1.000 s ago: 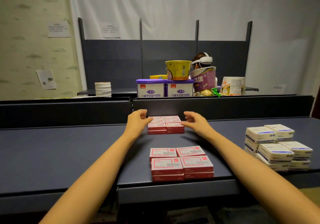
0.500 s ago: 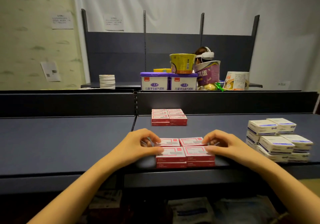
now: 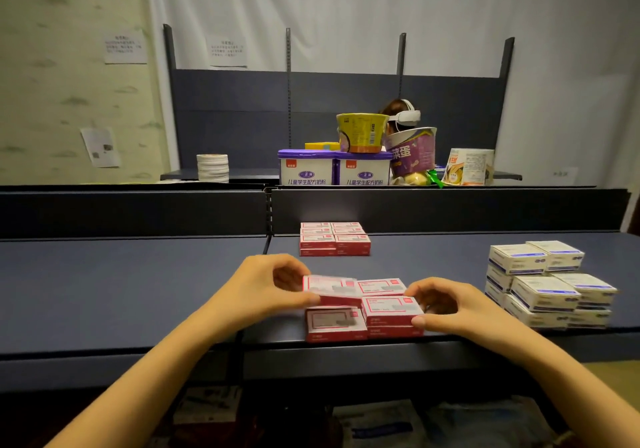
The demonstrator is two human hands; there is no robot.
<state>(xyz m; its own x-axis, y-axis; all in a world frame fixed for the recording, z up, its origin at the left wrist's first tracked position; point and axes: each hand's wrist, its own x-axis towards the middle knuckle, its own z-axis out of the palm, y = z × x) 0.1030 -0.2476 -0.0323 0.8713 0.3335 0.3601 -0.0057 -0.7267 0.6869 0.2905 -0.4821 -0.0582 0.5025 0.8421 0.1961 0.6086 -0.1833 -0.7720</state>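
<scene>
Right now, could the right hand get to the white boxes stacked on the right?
Probably yes. The white boxes stand just right of the right hand on the same shelf, with only bare surface between. It grips a red box, though, so it must let go first.

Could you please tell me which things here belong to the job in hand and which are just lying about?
In hand: left hand, right hand, near red boxes, far red stack.
Lying about: white boxes, milk-powder tubs, noodle cups, white rolls.
</scene>
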